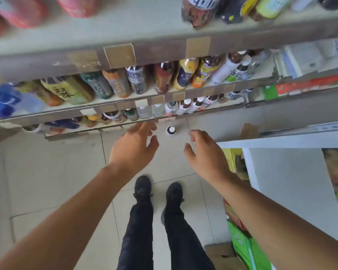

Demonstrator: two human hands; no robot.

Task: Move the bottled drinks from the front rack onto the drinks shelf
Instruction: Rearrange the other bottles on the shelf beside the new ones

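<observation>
Both hands empty, fingers loosely spread: left hand [134, 146], right hand [205, 151]; between them, a white-capped bottle [171, 130] upright on the floor [53, 172]; drinks shelf [113, 103] beyond.

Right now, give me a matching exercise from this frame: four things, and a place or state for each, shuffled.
Things:
1. left hand
2. white-capped bottle
3. black shoes
4. green cartons

Places or states:
A. standing alone on the floor before the lowest shelf
B. stacked at lower right
C. fingers spread, holding nothing
D. on the floor tiles, below the hands

Pairs: 1-C, 2-A, 3-D, 4-B
</observation>
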